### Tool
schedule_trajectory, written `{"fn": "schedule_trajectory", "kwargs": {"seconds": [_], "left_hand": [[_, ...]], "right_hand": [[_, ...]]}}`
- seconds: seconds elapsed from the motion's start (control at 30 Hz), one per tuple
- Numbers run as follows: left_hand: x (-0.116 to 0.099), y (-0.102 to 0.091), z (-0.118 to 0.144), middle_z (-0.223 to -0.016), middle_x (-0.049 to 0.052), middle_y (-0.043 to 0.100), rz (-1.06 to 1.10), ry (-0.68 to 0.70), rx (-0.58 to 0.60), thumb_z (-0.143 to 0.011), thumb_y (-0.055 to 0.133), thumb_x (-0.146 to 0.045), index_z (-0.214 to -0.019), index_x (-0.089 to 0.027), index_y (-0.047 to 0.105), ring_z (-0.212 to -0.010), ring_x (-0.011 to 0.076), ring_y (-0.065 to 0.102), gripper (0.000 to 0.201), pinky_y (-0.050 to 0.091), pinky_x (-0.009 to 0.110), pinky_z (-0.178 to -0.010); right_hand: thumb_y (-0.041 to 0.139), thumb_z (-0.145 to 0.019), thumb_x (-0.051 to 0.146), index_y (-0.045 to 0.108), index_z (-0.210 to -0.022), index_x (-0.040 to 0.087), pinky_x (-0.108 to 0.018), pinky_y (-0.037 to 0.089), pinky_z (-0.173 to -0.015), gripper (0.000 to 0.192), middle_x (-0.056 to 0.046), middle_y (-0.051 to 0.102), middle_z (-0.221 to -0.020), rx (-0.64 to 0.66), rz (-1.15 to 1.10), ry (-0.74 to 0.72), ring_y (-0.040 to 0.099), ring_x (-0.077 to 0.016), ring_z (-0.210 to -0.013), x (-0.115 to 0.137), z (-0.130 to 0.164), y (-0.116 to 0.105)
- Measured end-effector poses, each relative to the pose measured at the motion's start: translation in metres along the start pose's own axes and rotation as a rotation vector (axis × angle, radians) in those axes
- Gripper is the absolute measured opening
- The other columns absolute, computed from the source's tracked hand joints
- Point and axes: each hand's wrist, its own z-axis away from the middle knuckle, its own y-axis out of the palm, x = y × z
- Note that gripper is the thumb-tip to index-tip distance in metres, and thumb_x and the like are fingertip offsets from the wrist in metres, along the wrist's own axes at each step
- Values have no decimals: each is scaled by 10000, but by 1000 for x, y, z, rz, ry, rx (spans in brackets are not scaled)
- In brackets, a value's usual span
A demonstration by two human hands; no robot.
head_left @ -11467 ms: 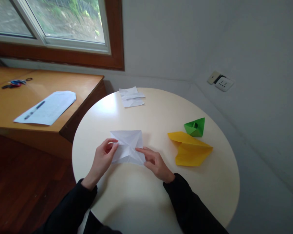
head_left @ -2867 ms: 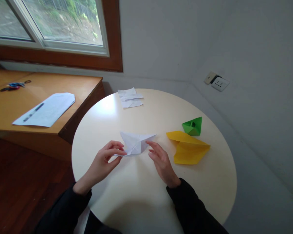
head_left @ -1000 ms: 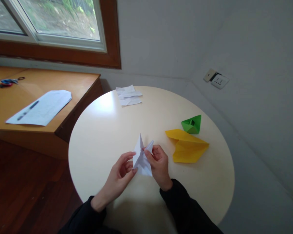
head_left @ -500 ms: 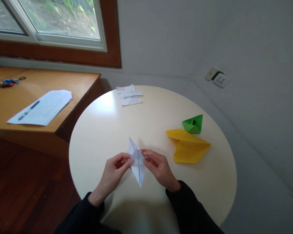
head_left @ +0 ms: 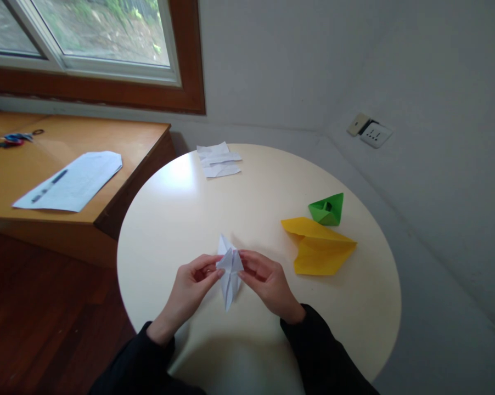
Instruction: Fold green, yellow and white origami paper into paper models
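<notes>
Between my two hands is a folded piece of white paper (head_left: 230, 270), shaped with pointed ends, one toward the far side and one toward me. My left hand (head_left: 195, 285) pinches its left edge between thumb and fingers. On the opposite edge, my right hand (head_left: 268, 280) pinches it the same way, with some fingertips hidden behind the paper. To the right of my right hand lies a yellow paper plane (head_left: 319, 252). Just beyond it sits a green paper boat (head_left: 328, 211).
The round cream table (head_left: 169, 230) carries several white paper pieces (head_left: 218, 160) at its far edge. On a wooden desk (head_left: 132, 137) at left lie sheets of paper (head_left: 77, 184), a black pen (head_left: 50, 185) and scissors (head_left: 19, 138). A wall socket (head_left: 376, 134) is at right.
The near point of the white folded paper has swung slightly left, and its middle flaps now spread wider. Both hands keep their pinch, almost in place.
</notes>
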Motion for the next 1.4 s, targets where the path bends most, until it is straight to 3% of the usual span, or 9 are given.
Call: {"fn": "schedule_trajectory", "kwargs": {"seconds": [0.33, 0.47, 0.57, 0.7, 0.77, 0.87, 1.0, 1.13, 1.4], "left_hand": [[-2, 3, -1, -744, 44, 594, -103, 144, -90, -755, 615, -262, -685, -158, 656, -706, 153, 563, 132, 452, 251, -626], [4, 9, 0, -950, 88, 602, -127, 202, -184, -755, 617, -266, -680, -172, 655, -923, 208, 576, 126, 458, 321, -803], [7, 11, 1, -1081, 95, 623, -163, 248, -195, -777, 600, -262, -709, -189, 645, -1092, 244, 529, 110, 371, 405, -968], [10, 11, 3, -930, 58, 685, -179, 290, -182, -806, 570, -238, -756, -200, 625, -1045, 222, 573, 84, 241, 446, -1071], [11, 12, 4, -851, 44, 683, -169, 271, -182, -818, 554, -249, -786, -196, 620, -932, 201, 613, 90, 331, 408, -1018], [8, 15, 6, -757, 34, 657, -162, 226, -196, -818, 554, -291, -788, -186, 606, -764, 175, 618, 121, 479, 297, -758], [2, 21, 7, -668, 0, 623, -109, 190, -229, -801, 578, -301, -863, -189, 538, -604, 127, 581, 135, 445, 218, -550], [1, 25, 6, -585, -51, 570, -27, 165, -259, -791, 595, -296, -949, -211, 449, -524, 100, 531, 232, 400, 189, -490], [-6, 28, 1, -714, 7, 586, -49, 134, -139, -793, 555, -339, -840, -175, 559, -612, 115, 529, 171, 427, 221, -547]], "right_hand": [[687, -740, 283, 493, -834, 225, -321, 522, -849, 224, -46, 610, -1082, -63, -109, -1, 641, -167, -956, 7, -1, 4], [725, -698, 262, 440, -773, 219, -319, 521, -839, 298, -52, 576, -1132, -4, -131, 8, 626, -165, -973, 5, 0, 3], [728, -689, 273, 487, -783, 203, -322, 513, -863, 268, -73, 572, -1155, 13, -75, 15, 614, -177, -1004, 2, 0, 3], [724, -684, 299, 556, -807, 195, -321, 533, -847, 233, -70, 614, -1106, -56, -59, 18, 634, -190, -977, 0, -1, 5], [725, -679, 312, 575, -800, 197, -326, 547, -827, 224, -58, 656, -1020, -102, -57, 18, 653, -189, -926, 0, -1, 6], [722, -678, 336, 598, -815, 194, -331, 565, -769, 234, -42, 690, -850, -160, -10, 31, 670, -181, -806, 0, -2, 7], [730, -665, 336, 591, -809, 197, -294, 561, -678, 244, -20, 668, -774, -251, 38, -19, 642, -146, -687, 0, -2, 7], [714, -681, 322, 558, -801, 204, -268, 528, -567, 230, 9, 622, -698, -286, 48, -43, 587, -118, -576, 0, -3, 7], [657, -721, 286, 558, -743, 192, -254, 503, -564, 138, 4, 600, -672, -287, 124, -69, 575, -119, -587, -4, -2, 7]]}}
